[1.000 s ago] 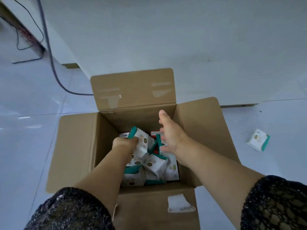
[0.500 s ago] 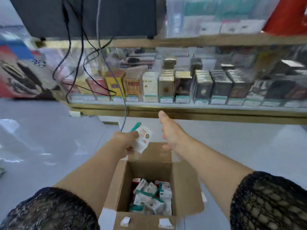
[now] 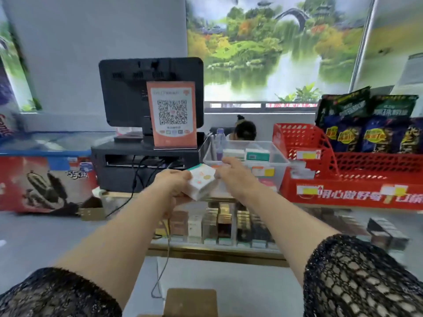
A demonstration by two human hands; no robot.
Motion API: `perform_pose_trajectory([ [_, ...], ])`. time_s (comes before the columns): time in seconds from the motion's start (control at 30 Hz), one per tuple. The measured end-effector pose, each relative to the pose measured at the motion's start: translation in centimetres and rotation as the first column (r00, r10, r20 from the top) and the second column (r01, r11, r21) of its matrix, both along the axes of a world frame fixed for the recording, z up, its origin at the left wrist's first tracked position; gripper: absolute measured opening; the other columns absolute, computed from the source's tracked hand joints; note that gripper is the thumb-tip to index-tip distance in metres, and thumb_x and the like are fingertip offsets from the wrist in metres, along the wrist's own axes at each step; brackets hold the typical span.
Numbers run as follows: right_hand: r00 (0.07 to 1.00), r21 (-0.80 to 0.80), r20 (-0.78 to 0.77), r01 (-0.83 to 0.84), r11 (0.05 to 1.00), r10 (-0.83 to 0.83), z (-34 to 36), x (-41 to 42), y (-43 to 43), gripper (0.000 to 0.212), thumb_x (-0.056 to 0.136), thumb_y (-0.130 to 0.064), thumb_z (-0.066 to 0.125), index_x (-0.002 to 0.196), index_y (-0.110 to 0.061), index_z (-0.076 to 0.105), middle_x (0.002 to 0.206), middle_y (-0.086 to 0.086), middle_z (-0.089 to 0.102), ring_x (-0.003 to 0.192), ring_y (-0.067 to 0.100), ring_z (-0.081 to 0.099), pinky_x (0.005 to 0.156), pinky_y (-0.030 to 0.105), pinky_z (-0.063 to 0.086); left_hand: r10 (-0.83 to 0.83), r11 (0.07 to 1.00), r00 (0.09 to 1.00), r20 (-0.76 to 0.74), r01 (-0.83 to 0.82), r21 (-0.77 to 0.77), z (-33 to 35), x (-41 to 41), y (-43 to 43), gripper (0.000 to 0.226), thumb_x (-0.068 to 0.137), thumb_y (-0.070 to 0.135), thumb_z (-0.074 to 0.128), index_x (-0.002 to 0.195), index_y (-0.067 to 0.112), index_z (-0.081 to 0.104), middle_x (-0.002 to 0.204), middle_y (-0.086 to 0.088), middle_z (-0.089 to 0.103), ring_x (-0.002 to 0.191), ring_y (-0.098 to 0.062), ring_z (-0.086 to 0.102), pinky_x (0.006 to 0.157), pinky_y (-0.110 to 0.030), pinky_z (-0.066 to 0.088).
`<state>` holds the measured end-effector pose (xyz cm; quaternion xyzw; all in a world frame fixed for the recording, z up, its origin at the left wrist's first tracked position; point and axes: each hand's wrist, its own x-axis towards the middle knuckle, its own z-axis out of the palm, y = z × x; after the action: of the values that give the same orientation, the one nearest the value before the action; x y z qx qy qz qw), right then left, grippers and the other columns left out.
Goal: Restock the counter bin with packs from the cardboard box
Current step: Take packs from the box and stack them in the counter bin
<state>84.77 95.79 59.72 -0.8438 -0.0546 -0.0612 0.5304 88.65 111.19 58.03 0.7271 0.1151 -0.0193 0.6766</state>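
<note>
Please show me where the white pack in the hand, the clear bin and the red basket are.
pack (image 3: 202,183): head view, on its white front face.
clear bin (image 3: 273,183): head view, on its transparent front wall.
red basket (image 3: 299,138): head view, on its mesh side wall.

Both bare forearms reach toward 12 o'clock, the left rising from 7 o'clock, the right from 5 o'clock. The left hand (image 3: 174,183) grips a pack (image 3: 203,183) by its 9 o'clock end. The right hand (image 3: 235,177) sits at the pack's 3 o'clock side, fingers loosely extended.
</note>
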Motion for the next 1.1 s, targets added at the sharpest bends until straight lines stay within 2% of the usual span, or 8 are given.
perform_pose_trajectory([
  [0.13, 0.972, -0.383, 0.235, 0.075, 0.921, 0.019, 4.9, -0.1, -1.8, 0.068, 0.080, -0.012, 0.060, 0.142, -0.027, 0.035, 0.144, 0.003, 0.039, 0.127, 0.025, 0.039, 0.105, 0.039, 0.038, -0.035, 0.994, 0.998, 0.052, 0.040, -0.099, 7.8, 0.4, -1.4, 0.024, 0.094, 0.008, 0.056, 0.117, 0.007, 0.055, 0.103, -0.015, 0.064, 0.085, -0.025, 0.064, 0.051, -0.037, 0.056],
  [0.3, 0.834, -0.677, 0.536, 0.328, 0.658, 0.135, 9.7, 3.6, -3.6, 0.058, 0.086, -0.014, 0.059, 0.140, -0.023, 0.039, 0.142, 0.001, 0.042, 0.133, 0.021, 0.032, 0.105, 0.035, 0.034, -0.132, 0.985, 0.991, 0.039, 0.135, -0.112, 13.9, 2.9, -3.0, 0.011, 0.093, 0.005, 0.055, 0.102, 0.007, 0.061, 0.112, -0.019, 0.062, 0.096, -0.030, 0.065, 0.067, -0.037, 0.057],
  [0.43, 0.762, -0.705, 0.624, 0.451, 0.546, 0.176, 12.3, 7.1, -5.4, 0.041, 0.092, -0.024, 0.058, 0.132, -0.019, 0.051, 0.129, 0.004, 0.056, 0.120, 0.025, 0.047, 0.096, 0.035, 0.040, -0.207, 0.970, 0.977, 0.045, 0.211, -0.119, 16.4, 5.8, -4.1, 0.012, 0.095, 0.013, 0.055, 0.100, 0.003, 0.058, 0.096, -0.022, 0.061, 0.080, -0.028, 0.063, 0.059, -0.034, 0.059],
  [0.57, 0.764, -0.762, 0.605, 0.474, 0.441, 0.224, 13.5, 9.3, -7.1, 0.040, 0.089, -0.028, 0.061, 0.127, -0.018, 0.054, 0.122, 0.003, 0.059, 0.111, 0.027, 0.053, 0.081, 0.037, 0.049, -0.296, 0.947, 0.955, -0.012, 0.292, -0.134, 17.1, 8.4, -5.0, 0.013, 0.095, 0.008, 0.054, 0.082, 0.005, 0.052, 0.087, -0.019, 0.053, 0.094, -0.030, 0.062, 0.083, -0.038, 0.054],
  [0.7, 0.719, -0.755, 0.634, 0.495, 0.430, 0.284, 13.1, 12.0, -8.4, 0.036, 0.065, -0.009, 0.081, 0.097, -0.005, 0.066, 0.085, 0.012, 0.066, 0.072, 0.034, 0.063, 0.050, 0.034, 0.047, -0.337, 0.926, 0.941, -0.032, 0.325, -0.194, 16.7, 11.1, -6.1, 0.018, 0.093, 0.018, 0.059, 0.100, 0.003, 0.053, 0.087, -0.020, 0.055, 0.081, -0.029, 0.064, 0.078, -0.037, 0.055],
  [0.77, 0.744, -0.768, 0.615, 0.488, 0.415, 0.262, 12.7, 13.6, -8.8, 0.031, 0.070, -0.010, 0.077, 0.098, -0.004, 0.064, 0.087, 0.014, 0.065, 0.077, 0.035, 0.062, 0.053, 0.034, 0.046, -0.344, 0.930, 0.938, -0.046, 0.334, -0.153, 16.1, 12.8, -6.4, 0.032, 0.092, 0.031, 0.060, 0.105, 0.002, 0.052, 0.094, -0.021, 0.061, 0.081, -0.028, 0.066, 0.078, -0.036, 0.057],
  [0.93, 0.795, -0.784, 0.585, 0.505, 0.361, 0.158, 10.3, 18.2, -10.3, 0.027, 0.090, -0.026, 0.055, 0.113, -0.014, 0.050, 0.111, 0.005, 0.057, 0.100, 0.023, 0.050, 0.067, 0.028, 0.036, -0.319, 0.947, 0.947, -0.046, 0.320, 0.021, 15.1, 16.5, -6.8, 0.056, 0.097, 0.046, 0.045, 0.140, 0.011, 0.037, 0.133, -0.021, 0.047, 0.118, -0.038, 0.051, 0.098, -0.052, 0.047],
  [1.1, 0.870, -0.823, 0.492, 0.453, 0.343, 0.031, 7.2, 24.0, -13.1, 0.024, 0.091, -0.025, 0.053, 0.113, -0.019, 0.049, 0.116, 0.000, 0.055, 0.103, 0.018, 0.051, 0.070, 0.024, 0.035, -0.221, 0.975, 0.975, 0.001, 0.221, -0.004, 15.2, 20.0, -7.9, 0.053, 0.098, 0.042, 0.043, 0.143, 0.012, 0.036, 0.135, -0.019, 0.046, 0.124, -0.036, 0.047, 0.101, -0.050, 0.043],
])
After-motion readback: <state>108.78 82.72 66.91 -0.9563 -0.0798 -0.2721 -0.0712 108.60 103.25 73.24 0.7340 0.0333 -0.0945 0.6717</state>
